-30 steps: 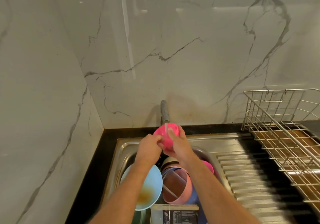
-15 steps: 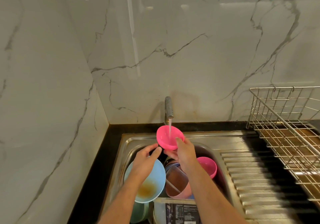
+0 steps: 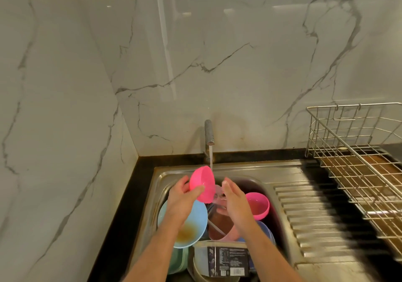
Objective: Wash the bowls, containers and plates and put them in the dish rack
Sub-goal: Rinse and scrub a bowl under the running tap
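My left hand (image 3: 181, 196) grips a small pink bowl (image 3: 203, 183), tipped on its side with the opening facing right, just under the running tap (image 3: 208, 132). Water spills out of it. My right hand (image 3: 233, 199) hovers beside it with straight fingers, holding nothing. Below in the sink (image 3: 250, 173) lie a light blue plate (image 3: 195, 223) with brown residue, a second pink bowl (image 3: 258, 204), a pink divided container (image 3: 219, 227) and a clear labelled container (image 3: 226, 257). The wire dish rack (image 3: 356, 162) stands at the right.
A ribbed steel drainboard (image 3: 309, 216) lies between the sink and the rack. Marble walls close the corner at the left and behind. A black countertop (image 3: 121, 212) edges the sink.
The pink bowl passed from my right hand to my left and tipped from upright onto its side, pouring water out. My right hand let go and opened.
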